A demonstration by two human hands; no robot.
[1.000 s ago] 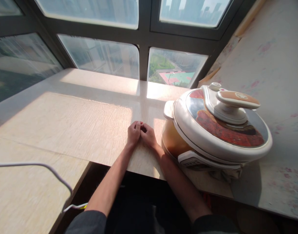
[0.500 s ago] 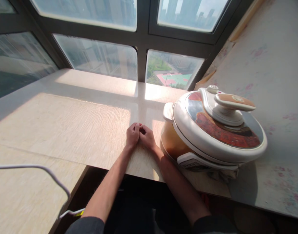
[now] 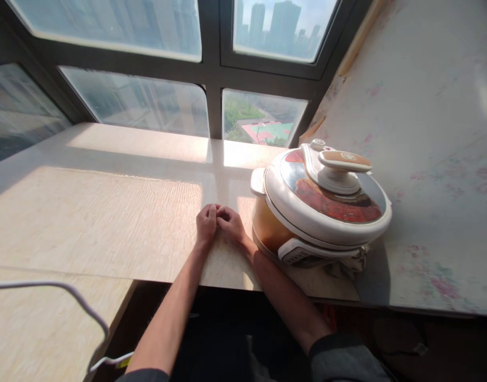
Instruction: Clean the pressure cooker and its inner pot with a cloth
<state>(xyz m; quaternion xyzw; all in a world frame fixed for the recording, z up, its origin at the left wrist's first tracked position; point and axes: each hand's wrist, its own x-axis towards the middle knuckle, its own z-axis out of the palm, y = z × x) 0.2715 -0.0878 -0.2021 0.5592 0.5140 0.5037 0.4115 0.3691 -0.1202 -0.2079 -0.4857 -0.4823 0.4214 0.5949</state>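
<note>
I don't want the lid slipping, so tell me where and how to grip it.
Take the lid by its handle, probably with the right hand from the near side: the handle stands raised above the lid, and its right end overhangs, leaving a gap to curl under.

Home interior, flower-patterned wall [image 3: 438, 185], electric cooker [image 3: 321, 209] on a pale sunlit counter [image 3: 108, 217], windows [image 3: 132, 101] overlooking tall buildings [image 3: 284, 25]
</note>
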